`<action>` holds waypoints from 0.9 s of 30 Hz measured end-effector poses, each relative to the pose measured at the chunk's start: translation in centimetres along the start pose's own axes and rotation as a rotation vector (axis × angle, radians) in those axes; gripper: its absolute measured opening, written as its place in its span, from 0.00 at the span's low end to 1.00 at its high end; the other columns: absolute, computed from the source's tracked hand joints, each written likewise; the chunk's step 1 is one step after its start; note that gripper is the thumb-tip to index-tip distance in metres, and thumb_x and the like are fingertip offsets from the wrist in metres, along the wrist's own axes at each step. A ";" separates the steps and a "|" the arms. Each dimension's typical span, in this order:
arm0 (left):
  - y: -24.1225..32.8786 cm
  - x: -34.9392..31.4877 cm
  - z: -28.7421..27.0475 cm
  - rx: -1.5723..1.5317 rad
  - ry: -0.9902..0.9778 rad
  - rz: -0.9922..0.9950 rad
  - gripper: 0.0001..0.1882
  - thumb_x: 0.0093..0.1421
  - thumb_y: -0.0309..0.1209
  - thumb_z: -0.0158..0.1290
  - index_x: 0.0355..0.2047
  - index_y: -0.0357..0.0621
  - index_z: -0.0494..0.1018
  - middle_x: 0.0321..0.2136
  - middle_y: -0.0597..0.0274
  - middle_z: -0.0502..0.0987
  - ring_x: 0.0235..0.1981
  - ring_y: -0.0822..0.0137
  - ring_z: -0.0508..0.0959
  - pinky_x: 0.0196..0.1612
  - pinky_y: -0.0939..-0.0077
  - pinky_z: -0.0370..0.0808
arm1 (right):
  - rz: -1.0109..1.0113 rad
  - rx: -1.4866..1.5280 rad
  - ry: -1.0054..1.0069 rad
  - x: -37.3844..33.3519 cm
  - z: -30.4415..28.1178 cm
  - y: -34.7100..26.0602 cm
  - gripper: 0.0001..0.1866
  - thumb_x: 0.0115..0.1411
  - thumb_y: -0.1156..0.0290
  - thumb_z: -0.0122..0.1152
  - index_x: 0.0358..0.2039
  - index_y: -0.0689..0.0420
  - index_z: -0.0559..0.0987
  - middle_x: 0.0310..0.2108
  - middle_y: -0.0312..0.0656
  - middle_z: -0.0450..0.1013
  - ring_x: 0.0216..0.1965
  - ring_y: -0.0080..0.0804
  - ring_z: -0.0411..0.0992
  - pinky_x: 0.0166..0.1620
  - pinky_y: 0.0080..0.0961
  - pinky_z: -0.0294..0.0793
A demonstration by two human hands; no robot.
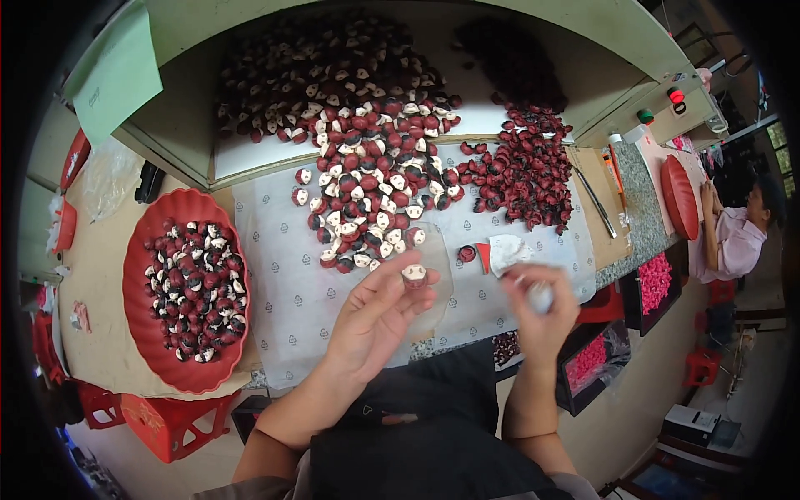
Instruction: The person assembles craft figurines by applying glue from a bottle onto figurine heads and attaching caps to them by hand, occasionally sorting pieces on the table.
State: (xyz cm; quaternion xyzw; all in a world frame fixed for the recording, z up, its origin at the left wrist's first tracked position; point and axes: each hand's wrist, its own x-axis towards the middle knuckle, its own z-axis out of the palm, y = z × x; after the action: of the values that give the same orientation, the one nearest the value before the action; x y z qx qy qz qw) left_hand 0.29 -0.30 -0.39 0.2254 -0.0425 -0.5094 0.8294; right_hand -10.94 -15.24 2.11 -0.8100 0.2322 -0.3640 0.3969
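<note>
Between the fingertips of my left hand (371, 304) is a small doll head (414, 273), with a cream face and a dark red cap-like part. My right hand (546, 312), smeared by motion, is closed around a white rounded object (540, 296); its kind cannot be made out. Beyond that hand lie a crumpled white sheet (506, 252), a red pointed piece (483, 257) and one dark red hollow shell (467, 253). A big heap of similar heads (367, 183) spreads ahead of my left hand. Many loose dark red shells (529, 167) are piled farther right.
A red scalloped tray (137, 325) with more heads stands at the left. White printed sheeting (283, 308) covers the worktop under an open-fronted cabinet (162, 137). Right of the shells lies a thin black tool (593, 202). Another person (737, 225) works at the far right, near bins of pink pieces (654, 282).
</note>
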 end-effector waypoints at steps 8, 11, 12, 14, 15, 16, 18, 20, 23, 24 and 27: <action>-0.3 0.6 0.7 -0.004 0.171 0.180 0.20 0.57 0.34 0.43 0.49 0.41 0.58 0.41 0.56 0.68 0.41 0.66 0.69 0.48 0.73 0.64 | -0.344 0.014 -0.288 -4.0 6.1 -2.8 0.14 0.35 0.79 0.62 0.28 0.61 0.75 0.29 0.42 0.73 0.20 0.32 0.69 0.24 0.20 0.68; -0.4 0.8 0.5 -0.039 0.164 0.204 0.20 0.58 0.34 0.43 0.49 0.41 0.58 0.41 0.56 0.68 0.42 0.66 0.68 0.48 0.72 0.64 | -0.264 0.150 -0.350 -4.0 5.3 -2.9 0.13 0.37 0.79 0.61 0.28 0.61 0.75 0.30 0.42 0.73 0.22 0.32 0.70 0.26 0.21 0.69; -0.5 0.9 0.5 -0.066 0.157 0.196 0.20 0.58 0.34 0.43 0.50 0.41 0.58 0.41 0.56 0.68 0.42 0.66 0.68 0.48 0.72 0.64 | -0.265 0.151 -0.351 -3.9 5.3 -2.7 0.13 0.37 0.79 0.61 0.28 0.61 0.75 0.30 0.42 0.73 0.22 0.32 0.70 0.26 0.21 0.69; -0.8 0.9 0.6 -0.094 0.160 0.189 0.20 0.57 0.33 0.43 0.50 0.42 0.58 0.41 0.56 0.68 0.42 0.66 0.68 0.48 0.72 0.64 | -0.214 0.305 -0.383 -4.1 5.3 -2.1 0.13 0.38 0.80 0.62 0.28 0.61 0.75 0.30 0.42 0.73 0.26 0.32 0.71 0.29 0.20 0.70; -0.8 0.9 0.8 -0.098 0.156 0.183 0.20 0.57 0.33 0.43 0.50 0.42 0.58 0.41 0.56 0.68 0.42 0.67 0.68 0.48 0.72 0.64 | -0.212 0.309 -0.388 -4.1 5.1 -2.0 0.13 0.38 0.80 0.62 0.28 0.61 0.75 0.30 0.42 0.73 0.26 0.32 0.71 0.29 0.20 0.70; -0.7 0.9 0.8 -0.102 0.154 0.179 0.20 0.57 0.33 0.43 0.50 0.42 0.58 0.42 0.56 0.68 0.42 0.67 0.68 0.48 0.72 0.64 | -0.118 0.385 -0.403 -4.0 5.1 -2.1 0.12 0.39 0.81 0.62 0.28 0.61 0.75 0.30 0.42 0.73 0.28 0.32 0.72 0.31 0.20 0.71; -0.7 0.8 0.6 -0.100 0.151 0.184 0.20 0.57 0.33 0.43 0.50 0.42 0.58 0.42 0.56 0.68 0.42 0.67 0.68 0.48 0.72 0.64 | -0.023 0.465 -0.425 -4.2 5.2 -2.3 0.11 0.39 0.82 0.62 0.28 0.61 0.75 0.31 0.42 0.73 0.30 0.32 0.72 0.33 0.21 0.71; -0.7 0.9 0.8 -0.081 0.148 0.172 0.20 0.57 0.33 0.44 0.49 0.41 0.60 0.42 0.56 0.68 0.42 0.67 0.68 0.47 0.73 0.65 | 0.005 0.446 -0.389 -4.4 5.3 -2.6 0.11 0.39 0.83 0.62 0.26 0.62 0.74 0.31 0.43 0.73 0.32 0.31 0.72 0.34 0.21 0.70; -0.7 0.7 0.6 -0.053 0.097 0.126 0.19 0.57 0.33 0.44 0.48 0.41 0.61 0.41 0.55 0.69 0.41 0.67 0.69 0.47 0.73 0.65 | 0.050 0.466 -0.403 -4.1 4.5 -2.8 0.10 0.39 0.83 0.62 0.26 0.62 0.74 0.30 0.46 0.73 0.31 0.32 0.72 0.34 0.21 0.70; -0.6 0.7 0.8 -0.042 0.098 0.105 0.17 0.57 0.33 0.44 0.46 0.40 0.63 0.39 0.55 0.70 0.39 0.68 0.70 0.46 0.74 0.65 | 0.049 0.465 -0.409 -3.7 4.1 -2.7 0.10 0.39 0.83 0.62 0.26 0.62 0.74 0.30 0.46 0.73 0.31 0.32 0.72 0.34 0.21 0.70; -0.8 0.3 0.5 -0.018 0.057 0.048 0.17 0.57 0.33 0.45 0.45 0.40 0.64 0.37 0.55 0.71 0.39 0.69 0.71 0.45 0.75 0.66 | -0.021 0.491 -0.211 -2.3 3.0 -2.3 0.11 0.40 0.83 0.62 0.27 0.62 0.75 0.29 0.43 0.73 0.31 0.31 0.71 0.34 0.21 0.70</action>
State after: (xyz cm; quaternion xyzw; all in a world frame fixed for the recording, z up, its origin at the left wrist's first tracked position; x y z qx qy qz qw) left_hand -0.37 -1.02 -0.36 0.2313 -0.0199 -0.4829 0.8443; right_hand -9.82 -10.96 1.76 -0.7253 0.0861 -0.3272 0.5996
